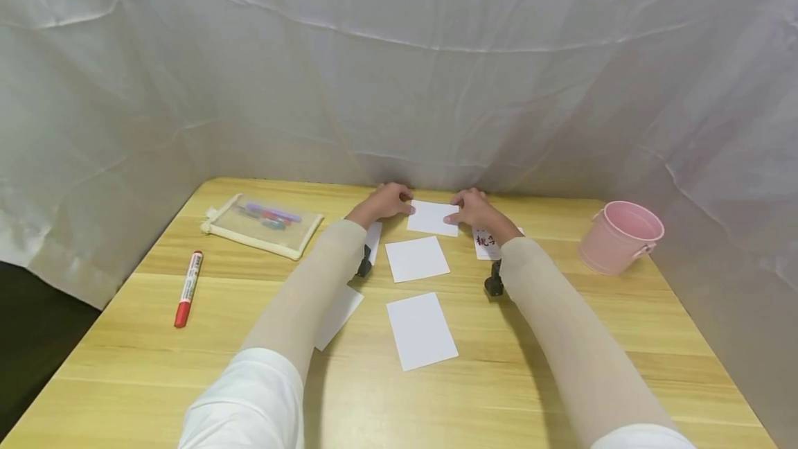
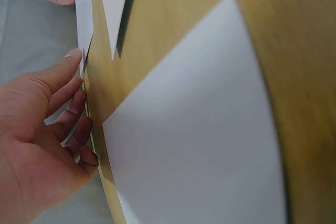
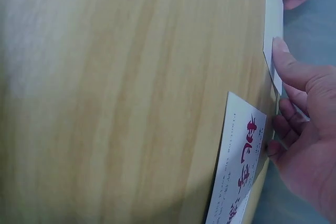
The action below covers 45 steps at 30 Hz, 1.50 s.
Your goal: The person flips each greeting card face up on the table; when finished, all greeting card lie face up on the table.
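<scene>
At the far edge of the table, both hands hold one white card (image 1: 432,219) by its two ends. The left hand (image 1: 385,201) pinches the left end, its thumb on the near face in the left wrist view. On the opposite end, the right hand (image 1: 475,208) pinches with thumb and fingers. Two more blank cards, a middle one (image 1: 418,259) and a nearer one (image 1: 422,331), lie in line below. Beside the right forearm, which partly covers it, lies a card with red characters (image 3: 242,161). The left arm partly hides two other cards, one a white card (image 1: 339,317).
A mesh zip pouch (image 1: 289,248) with several pens lies at the back left. A red-capped marker (image 1: 189,289) is nearer on that side. Toward the right edge stands a pink bucket (image 1: 614,244). Grey cloth (image 1: 399,89) hangs behind the table.
</scene>
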Motion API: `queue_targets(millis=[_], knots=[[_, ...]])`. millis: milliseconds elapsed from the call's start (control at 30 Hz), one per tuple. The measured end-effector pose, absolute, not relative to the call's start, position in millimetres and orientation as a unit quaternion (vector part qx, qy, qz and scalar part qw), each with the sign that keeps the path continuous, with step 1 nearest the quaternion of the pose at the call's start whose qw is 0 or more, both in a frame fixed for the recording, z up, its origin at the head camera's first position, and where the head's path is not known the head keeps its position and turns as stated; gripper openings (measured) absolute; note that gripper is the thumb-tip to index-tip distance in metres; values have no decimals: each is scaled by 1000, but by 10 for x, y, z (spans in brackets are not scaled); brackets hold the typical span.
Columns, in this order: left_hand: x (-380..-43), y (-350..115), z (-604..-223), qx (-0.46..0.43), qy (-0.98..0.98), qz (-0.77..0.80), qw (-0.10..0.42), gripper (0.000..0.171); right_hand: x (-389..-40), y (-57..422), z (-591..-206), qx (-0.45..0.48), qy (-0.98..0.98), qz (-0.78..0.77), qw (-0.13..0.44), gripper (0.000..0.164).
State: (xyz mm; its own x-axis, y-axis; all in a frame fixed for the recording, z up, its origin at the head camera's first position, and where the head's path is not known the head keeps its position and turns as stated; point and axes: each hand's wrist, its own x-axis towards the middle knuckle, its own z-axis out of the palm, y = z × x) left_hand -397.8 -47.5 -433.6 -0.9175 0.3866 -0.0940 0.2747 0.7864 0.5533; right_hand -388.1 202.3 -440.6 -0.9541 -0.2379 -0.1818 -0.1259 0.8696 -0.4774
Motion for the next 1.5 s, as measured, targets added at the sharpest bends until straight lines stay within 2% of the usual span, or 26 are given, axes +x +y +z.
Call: queue_targets(millis=[233,333,567,700,867,1100,1367,1500], knots=[[-3989,-453,-4386,169,940,284,91,38,-3877,2013,-4432,-97,961,-238,105,61],[-3990,-443,-4370,166,924,333,93,37,-3865,2022,-4407,-99,955,-261,102,59],[-3994,-483,-4243,140,851,498,96,34,-3837,2012,-4294,-133,918,-369,52,33],[-3947,-561,-4174,140,811,559,100,33,-3757,2001,-4212,-150,900,-408,30,26],[-3733,-680,-4064,158,783,592,108,34,-3514,2030,-4092,-171,870,-461,32,24],[-3275,-815,-3985,168,786,584,114,36,-2972,2079,-3904,-221,843,-484,74,27],[-2863,-922,-4073,198,793,561,130,39,-2492,2107,-3818,-267,820,-493,119,30],[-2727,-925,-4085,201,794,557,139,41,-2370,2112,-3819,-277,822,-485,109,26]])
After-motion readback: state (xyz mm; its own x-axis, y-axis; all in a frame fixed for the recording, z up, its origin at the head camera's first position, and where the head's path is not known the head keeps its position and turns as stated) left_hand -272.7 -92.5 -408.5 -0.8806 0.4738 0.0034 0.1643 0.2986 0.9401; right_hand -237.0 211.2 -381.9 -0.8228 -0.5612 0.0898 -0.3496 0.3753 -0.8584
